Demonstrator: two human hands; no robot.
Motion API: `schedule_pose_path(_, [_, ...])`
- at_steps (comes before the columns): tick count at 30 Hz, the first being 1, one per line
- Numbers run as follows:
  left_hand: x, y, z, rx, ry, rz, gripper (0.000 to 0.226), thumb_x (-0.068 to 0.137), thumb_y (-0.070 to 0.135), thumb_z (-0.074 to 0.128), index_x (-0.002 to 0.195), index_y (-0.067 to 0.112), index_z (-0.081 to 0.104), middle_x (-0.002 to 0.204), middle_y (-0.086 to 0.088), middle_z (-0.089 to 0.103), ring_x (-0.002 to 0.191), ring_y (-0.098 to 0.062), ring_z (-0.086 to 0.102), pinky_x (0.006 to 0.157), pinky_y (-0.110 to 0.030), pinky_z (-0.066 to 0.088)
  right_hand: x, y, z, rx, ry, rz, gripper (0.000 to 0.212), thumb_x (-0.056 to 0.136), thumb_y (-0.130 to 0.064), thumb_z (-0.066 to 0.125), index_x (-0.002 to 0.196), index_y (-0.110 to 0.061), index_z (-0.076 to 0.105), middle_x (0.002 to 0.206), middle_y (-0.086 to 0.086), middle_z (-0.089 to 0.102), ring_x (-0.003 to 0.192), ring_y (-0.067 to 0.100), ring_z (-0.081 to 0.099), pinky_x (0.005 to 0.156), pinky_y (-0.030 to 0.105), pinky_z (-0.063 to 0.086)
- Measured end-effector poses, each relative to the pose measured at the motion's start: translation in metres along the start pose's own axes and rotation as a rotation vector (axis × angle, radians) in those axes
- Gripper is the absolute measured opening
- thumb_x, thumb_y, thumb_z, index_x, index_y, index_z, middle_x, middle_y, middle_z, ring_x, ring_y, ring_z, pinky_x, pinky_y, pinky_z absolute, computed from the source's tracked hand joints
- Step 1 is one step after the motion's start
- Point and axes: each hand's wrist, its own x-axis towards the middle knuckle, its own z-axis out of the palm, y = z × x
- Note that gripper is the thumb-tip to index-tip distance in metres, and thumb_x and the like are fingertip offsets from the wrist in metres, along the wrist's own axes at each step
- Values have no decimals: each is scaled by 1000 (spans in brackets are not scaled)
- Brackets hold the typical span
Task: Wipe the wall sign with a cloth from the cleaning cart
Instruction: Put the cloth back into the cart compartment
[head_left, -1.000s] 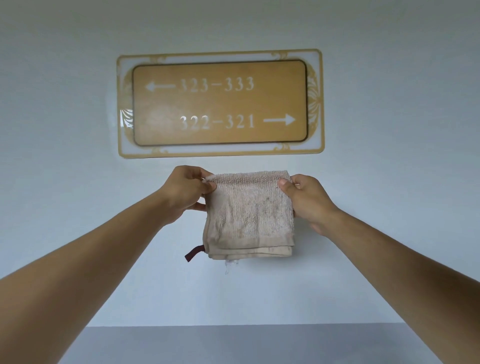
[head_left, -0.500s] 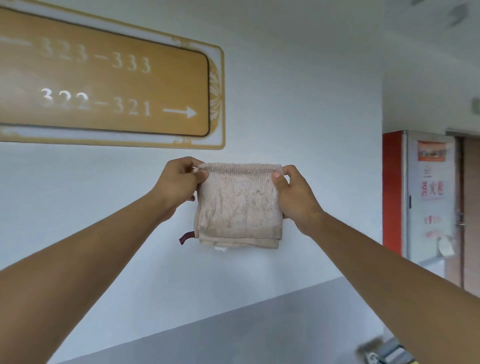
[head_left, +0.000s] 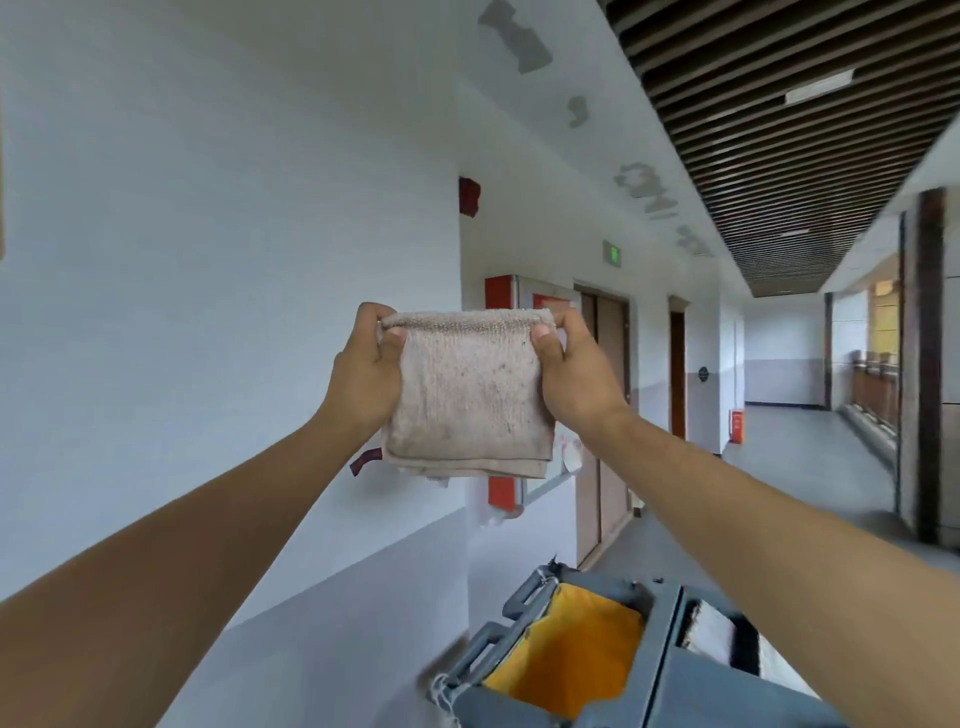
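Corridor wall fills nine o'clock, with the sign out of view, while left hand (head_left: 366, 376) and right hand (head_left: 571, 376) pinch the folded cloth's (head_left: 467, 395) top corners above the five-o'clock cleaning cart (head_left: 670, 675), so a loosened pinch could drop it.

No text or number can be read here. A small green sign (head_left: 612, 253) hangs from the wall above the doors, but its symbol is too small to tell. Grey marks (head_left: 645, 188) on the upper wall look like letters, but they are blurred. A red cabinet (head_left: 500, 291) carries a label that is also not readable.
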Motion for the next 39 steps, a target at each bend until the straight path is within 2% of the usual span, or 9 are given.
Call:
schedule_pose_path(7, [-1, 14, 164, -115, -28, 87, 10, 105, 32, 34, 107, 35, 44, 72, 2, 54, 55, -3, 46, 48, -12, 37, 17, 94, -102, -84, 121, 133, 20, 107, -42, 35, 109, -25, 47, 94, -9, 60, 86, 5, 56, 62, 21, 39])
schedule_pose_path(14, [-28, -15, 308, -206, -207, 92, 12, 105, 35, 32, 104, 41, 42, 62, -6, 51, 44, -6, 42, 42, -19, 33, 4, 214, -157, -165, 223, 360, 30, 105, -48, 35, 112, -23, 49, 96, -6, 62, 86, 9, 57, 68, 30, 41])
schedule_pose_path(18, [-54, -43, 386, -243, -382, 66, 15, 105, 36, 32, 101, 45, 42, 57, -3, 45, 39, -6, 41, 41, -23, 32, -18, 292, -175, -145, 301, 537, 31, 105, -47, 40, 114, -18, 50, 104, 6, 66, 97, 22, 62, 87, 40, 50])
schedule_pose_path(23, [-86, -72, 462, -332, -543, -15, 16, 105, 37, 32, 105, 37, 48, 66, -8, 52, 43, -6, 40, 46, -29, 35, -49, 360, -188, -121, 403, 740, 24, 105, -47, 41, 104, -24, 51, 92, 1, 62, 82, 16, 60, 63, 32, 47])
schedule_pose_path(25, [-100, -79, 484, -359, -565, -17, 16, 105, 34, 34, 103, 33, 49, 75, -11, 56, 49, -7, 43, 46, -21, 35, -61, 382, -192, -88, 434, 809, 23, 104, -47, 42, 105, -26, 51, 98, 6, 64, 87, 22, 64, 70, 40, 55])
schedule_pose_path(28, [-130, -103, 518, -387, -617, -56, 15, 106, 30, 35, 103, 28, 50, 83, -10, 58, 55, -3, 41, 46, -11, 33, -84, 418, -188, -97, 488, 895, 22, 102, -49, 43, 99, -29, 52, 91, 1, 61, 77, 18, 60, 58, 33, 52])
schedule_pose_path(30, [-152, -120, 533, -326, -654, -98, 16, 105, 31, 35, 101, 25, 49, 82, -9, 60, 59, -4, 44, 51, -15, 35, -101, 441, -187, -90, 500, 940, 23, 101, -49, 45, 98, -28, 52, 98, 3, 62, 87, 23, 63, 68, 42, 59])
schedule_pose_path(33, [-183, -147, 558, -246, -738, -147, 18, 105, 34, 33, 92, 27, 44, 69, -2, 52, 59, -13, 47, 54, -34, 33, -129, 481, -181, -43, 518, 1013, 24, 101, -48, 45, 98, -26, 53, 103, 5, 61, 97, 27, 61, 92, 54, 55])
schedule_pose_path(39, [-245, -185, 594, -169, -886, -232, 19, 106, 31, 33, 91, 22, 42, 59, 3, 42, 45, -9, 37, 44, -29, 28, -182, 534, -172, -20, 502, 1176, 26, 104, -45, 41, 106, -21, 52, 110, 9, 63, 104, 30, 65, 91, 56, 56])
